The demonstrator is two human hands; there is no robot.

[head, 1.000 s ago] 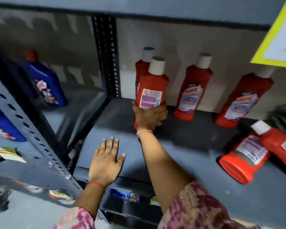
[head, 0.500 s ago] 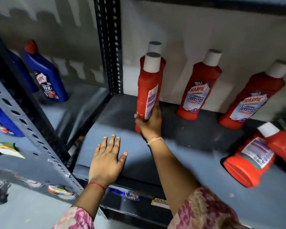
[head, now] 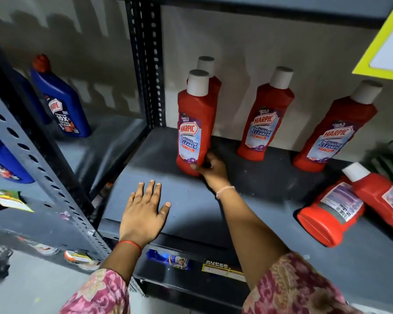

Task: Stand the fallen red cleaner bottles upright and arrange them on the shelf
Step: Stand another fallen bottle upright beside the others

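My right hand (head: 210, 171) grips the base of an upright red cleaner bottle (head: 194, 123) with a white cap, its label facing me. Directly behind it stands another red bottle (head: 210, 73), mostly hidden. Two more red bottles stand along the back wall, one in the middle (head: 264, 116) and one to the right (head: 336, 130). At the right, two red bottles lie on their sides: one with its base toward me (head: 327, 214), one partly cut off by the frame edge (head: 381, 196). My left hand (head: 143, 214) rests flat and open on the grey shelf (head: 191, 200) near its front edge.
A black perforated upright (head: 145, 62) divides this bay from the left bay, where blue cleaner bottles (head: 61, 100) stand. A yellow-edged sign (head: 386, 39) hangs at the upper right. Dark green items (head: 390, 159) sit at the far right. Packets lie on lower shelves.
My right hand has turned the held red bottle so its front label faces me, and it now stands upright in front of the rear bottle. The left hand has stayed put.
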